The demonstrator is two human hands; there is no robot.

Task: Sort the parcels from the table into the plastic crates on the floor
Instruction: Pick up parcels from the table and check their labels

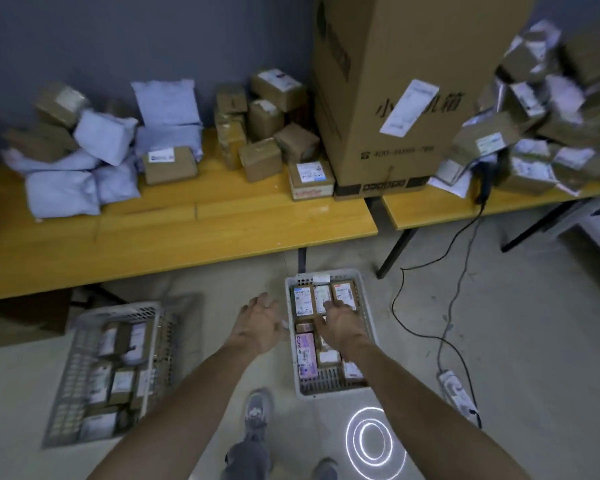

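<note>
Parcels [302, 301] are filling the right crate [326, 393]; left hand [258, 325] and right hand [343, 329] are hovering by it, fingers [262, 301] wide, holding nothing.

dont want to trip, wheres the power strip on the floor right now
In the head view the power strip lies on the floor at the lower right, just right of the white crate and in front of the right-hand table.
</note>
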